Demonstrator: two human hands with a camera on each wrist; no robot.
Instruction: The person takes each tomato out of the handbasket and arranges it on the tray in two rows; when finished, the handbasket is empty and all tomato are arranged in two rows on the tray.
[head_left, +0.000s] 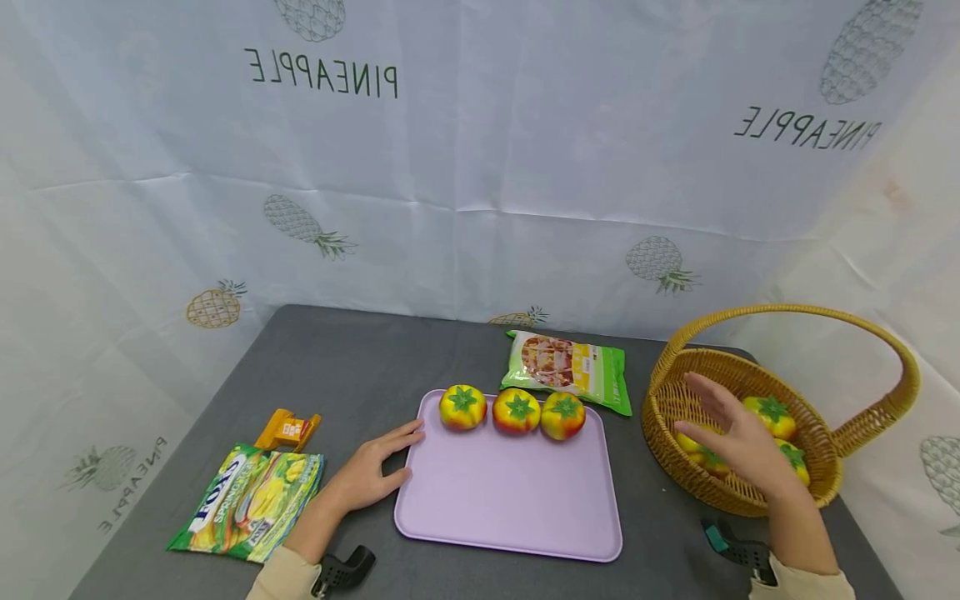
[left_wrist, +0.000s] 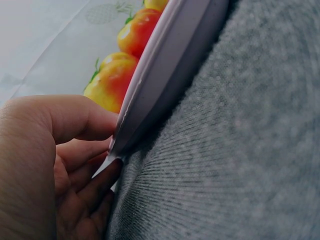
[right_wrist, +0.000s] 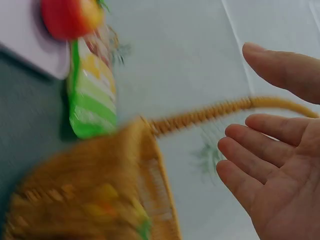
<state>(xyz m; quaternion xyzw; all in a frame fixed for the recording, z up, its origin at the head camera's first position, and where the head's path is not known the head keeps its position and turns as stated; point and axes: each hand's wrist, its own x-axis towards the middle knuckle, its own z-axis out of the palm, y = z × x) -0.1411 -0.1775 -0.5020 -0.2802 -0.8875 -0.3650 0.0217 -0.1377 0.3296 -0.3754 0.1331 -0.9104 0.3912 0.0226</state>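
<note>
At the left rim of a lilac tray (head_left: 517,500), my left hand (head_left: 369,473) touches the edge with its fingertips and thumb, spaced along it. Three yellow-and-red fruits with green leafy tops stand in a row along the tray's far side: a left fruit (head_left: 462,407), a middle fruit (head_left: 516,412) and a right fruit (head_left: 562,416). My right hand (head_left: 742,437) is over the wicker basket (head_left: 675,471), its fingers extended and palm bare in the right wrist view. Inside the basket lie several similar fruits (head_left: 771,417), partly hidden by that hand.
A green-and-white food packet (head_left: 570,369) lies behind the tray. On the left are a green FOX'S bag (head_left: 251,504) and a small orange packet (head_left: 288,430). The basket's tall handle (head_left: 795,308) arches above it at the right. Pineapple-print cloth (head_left: 480,150) hangs behind the table.
</note>
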